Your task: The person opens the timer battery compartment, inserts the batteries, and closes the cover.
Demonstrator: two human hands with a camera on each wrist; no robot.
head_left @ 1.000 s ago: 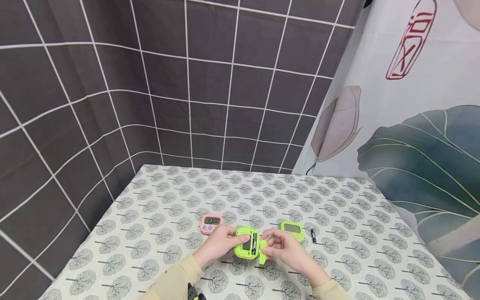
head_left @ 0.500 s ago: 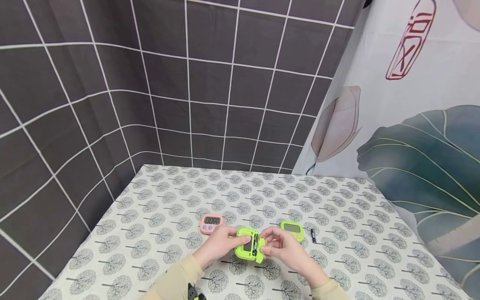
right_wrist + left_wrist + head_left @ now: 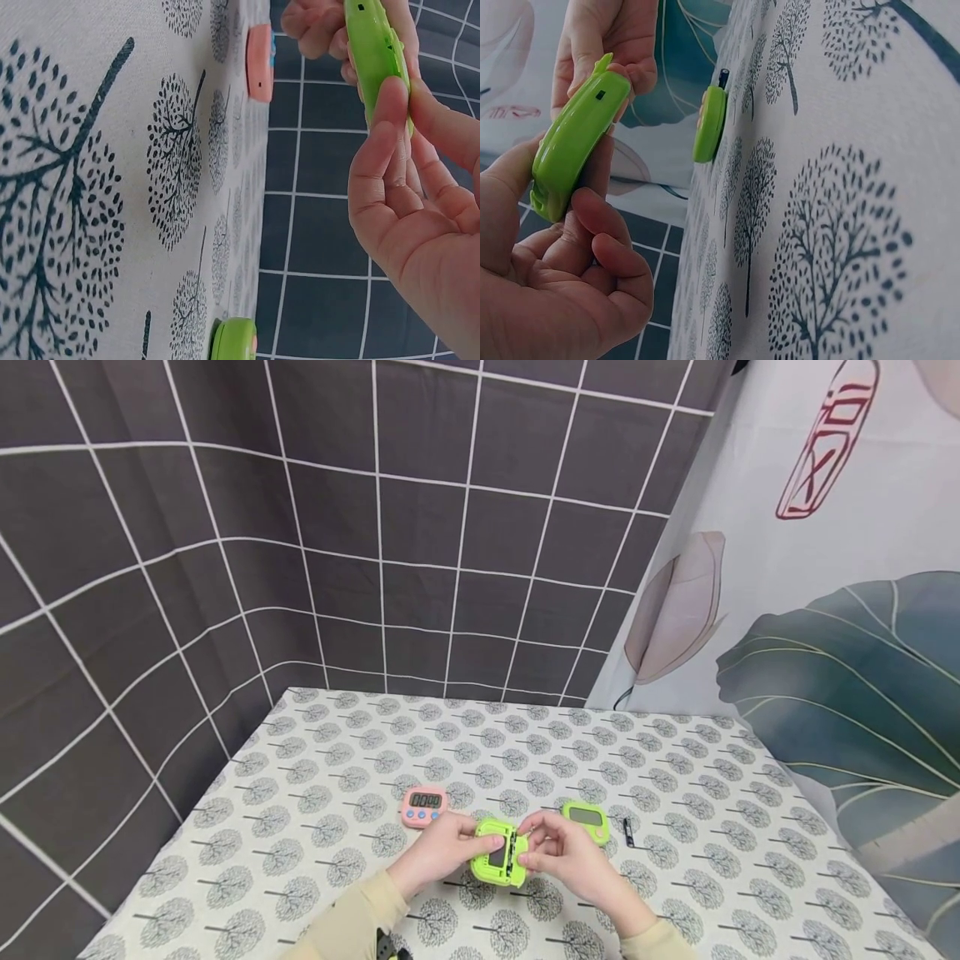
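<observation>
My left hand [image 3: 442,847] grips a lime-green digital timer [image 3: 489,867] with its thumb on the side facing up. Along the timer's right side runs an opened battery slot with a dark battery [image 3: 512,850] partly showing. With thumb and fingers, my right hand [image 3: 573,858] pinches the green battery cover [image 3: 521,865], which stands close against that slot. In the left wrist view the timer [image 3: 574,142] appears edge-on above the tabletop, between both hands. The right wrist view has my right thumb and fingertips on the edge of the timer [image 3: 367,52].
On the tree-print tablecloth [image 3: 360,893], a pink timer [image 3: 424,807] lies beyond my left hand. A second green timer [image 3: 587,822] lies beyond my right hand, with a small black battery [image 3: 628,832] to its right. A dark checked curtain [image 3: 420,543] hangs behind the table.
My right hand has brought the battery cover leftward against the timer, and less of the battery slot shows. The left hand keeps its grip almost in place.
</observation>
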